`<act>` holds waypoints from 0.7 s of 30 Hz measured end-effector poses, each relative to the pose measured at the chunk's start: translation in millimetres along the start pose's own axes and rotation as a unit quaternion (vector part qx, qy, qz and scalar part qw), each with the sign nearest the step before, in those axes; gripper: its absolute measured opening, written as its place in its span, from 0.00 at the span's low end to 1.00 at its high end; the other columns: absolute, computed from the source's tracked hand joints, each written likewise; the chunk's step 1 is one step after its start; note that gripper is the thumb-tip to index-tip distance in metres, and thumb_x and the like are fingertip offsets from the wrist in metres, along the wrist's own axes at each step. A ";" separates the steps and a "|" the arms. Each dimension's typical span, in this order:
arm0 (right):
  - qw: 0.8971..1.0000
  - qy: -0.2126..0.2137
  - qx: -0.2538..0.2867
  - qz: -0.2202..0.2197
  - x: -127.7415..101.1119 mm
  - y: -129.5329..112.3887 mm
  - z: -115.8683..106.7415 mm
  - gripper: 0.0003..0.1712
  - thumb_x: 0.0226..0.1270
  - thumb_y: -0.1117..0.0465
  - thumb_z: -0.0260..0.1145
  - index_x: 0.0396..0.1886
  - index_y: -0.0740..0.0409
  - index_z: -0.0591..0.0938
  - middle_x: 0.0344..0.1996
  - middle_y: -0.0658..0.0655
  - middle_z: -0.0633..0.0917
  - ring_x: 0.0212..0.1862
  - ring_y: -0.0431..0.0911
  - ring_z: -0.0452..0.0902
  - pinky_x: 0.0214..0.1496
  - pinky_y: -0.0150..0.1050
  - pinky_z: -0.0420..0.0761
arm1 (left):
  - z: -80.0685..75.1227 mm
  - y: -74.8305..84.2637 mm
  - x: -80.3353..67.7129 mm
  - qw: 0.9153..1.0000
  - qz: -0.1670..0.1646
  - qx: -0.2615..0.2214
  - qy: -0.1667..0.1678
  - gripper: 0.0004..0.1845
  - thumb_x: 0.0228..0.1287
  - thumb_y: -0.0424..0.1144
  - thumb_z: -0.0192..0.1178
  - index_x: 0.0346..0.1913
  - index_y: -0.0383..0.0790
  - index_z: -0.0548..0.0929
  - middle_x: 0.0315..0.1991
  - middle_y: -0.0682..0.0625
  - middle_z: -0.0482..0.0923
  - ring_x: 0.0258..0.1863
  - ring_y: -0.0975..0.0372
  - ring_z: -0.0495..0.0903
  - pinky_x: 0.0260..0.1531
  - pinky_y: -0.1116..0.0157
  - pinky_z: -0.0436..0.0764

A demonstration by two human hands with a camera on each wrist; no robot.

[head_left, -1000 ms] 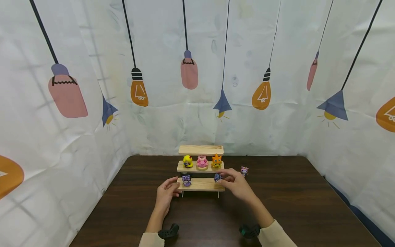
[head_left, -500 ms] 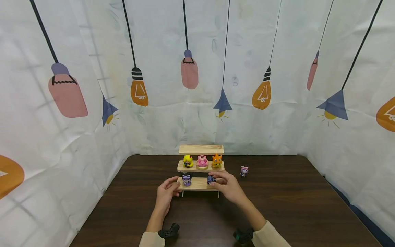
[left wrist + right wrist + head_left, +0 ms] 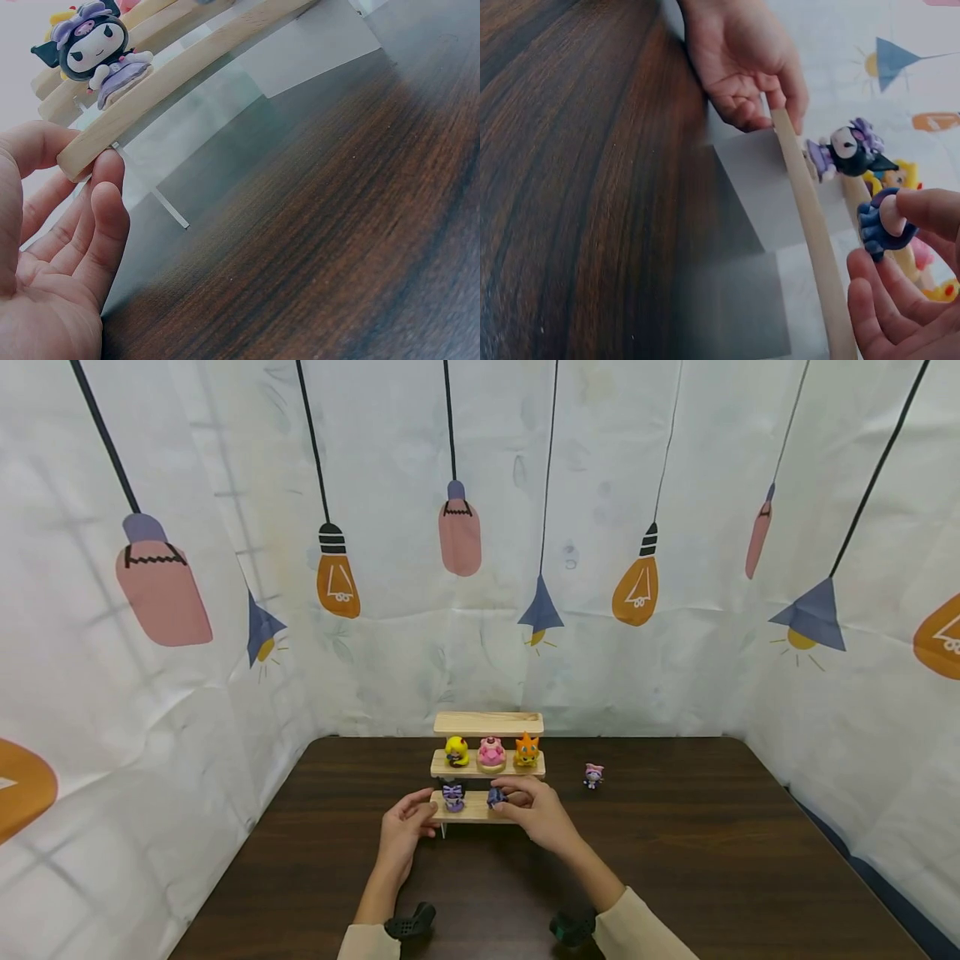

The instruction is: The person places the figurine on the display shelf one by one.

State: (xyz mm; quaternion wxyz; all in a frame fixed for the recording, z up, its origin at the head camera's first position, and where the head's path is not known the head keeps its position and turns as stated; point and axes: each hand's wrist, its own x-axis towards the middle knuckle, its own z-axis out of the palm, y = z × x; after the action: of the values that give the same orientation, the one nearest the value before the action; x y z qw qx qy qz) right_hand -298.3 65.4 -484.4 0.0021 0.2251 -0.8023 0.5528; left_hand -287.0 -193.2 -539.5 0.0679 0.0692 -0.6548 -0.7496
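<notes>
My left hand (image 3: 403,831) pinches the left end of the bottom board of a three-tier wooden display stand (image 3: 471,812), thumb above and fingers below in the left wrist view. A black, white and purple figurine (image 3: 94,51) with a bow stands on that board near this hand. Between thumb and fingers my right hand (image 3: 542,814) pinches a small dark blue figurine (image 3: 871,234), close over the middle of the same board. On the tier above stand a yellow figurine (image 3: 457,752), a pink one (image 3: 491,755) and an orange one with pointed ears (image 3: 527,750).
A small pink and white figurine (image 3: 593,776) stands on the dark wooden table (image 3: 675,852), right of the stand. The top board (image 3: 489,723) bears nothing. Behind the table hangs a white curtain (image 3: 480,652) printed with lamps.
My right hand has moved left along the bottom board with the blue figurine, from its right end to its middle. My left hand has kept its grip on the board's left end.
</notes>
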 end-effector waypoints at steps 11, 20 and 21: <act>0.999 0.022 -0.047 -0.008 4.8 1.6 11.5 0.18 0.66 0.57 0.74 0.55 0.48 0.87 0.45 0.57 0.85 0.43 0.44 0.82 0.44 0.36 0.84 | 0.5 2.2 0.2 1.000 0.001 -0.005 0.000 0.23 0.70 0.35 0.65 0.65 0.32 0.78 0.37 0.53 0.87 0.29 0.63 0.84 0.29 0.68 0.84; 0.998 0.022 -0.063 0.006 7.4 0.6 17.6 0.18 0.65 0.58 0.75 0.54 0.50 0.88 0.44 0.57 0.86 0.41 0.44 0.81 0.40 0.35 0.82 | 0.4 2.0 -0.4 1.000 0.001 -0.002 0.002 0.22 0.70 0.35 0.65 0.64 0.33 0.79 0.36 0.53 0.87 0.28 0.62 0.84 0.29 0.69 0.84; 0.998 0.021 -0.066 0.009 7.9 0.5 18.3 0.18 0.65 0.58 0.75 0.54 0.50 0.88 0.43 0.57 0.86 0.41 0.44 0.81 0.40 0.35 0.82 | 0.4 2.1 -0.6 1.000 0.002 -0.002 0.002 0.22 0.70 0.35 0.65 0.64 0.33 0.79 0.36 0.53 0.87 0.29 0.62 0.84 0.29 0.69 0.84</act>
State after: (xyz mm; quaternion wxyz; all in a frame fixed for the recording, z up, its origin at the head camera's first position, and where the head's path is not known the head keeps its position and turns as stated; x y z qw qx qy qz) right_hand -301.1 46.6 -490.0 0.0292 0.2053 -0.8389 0.5032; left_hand -286.5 -193.0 -537.4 0.0708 0.0697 -0.6535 -0.7504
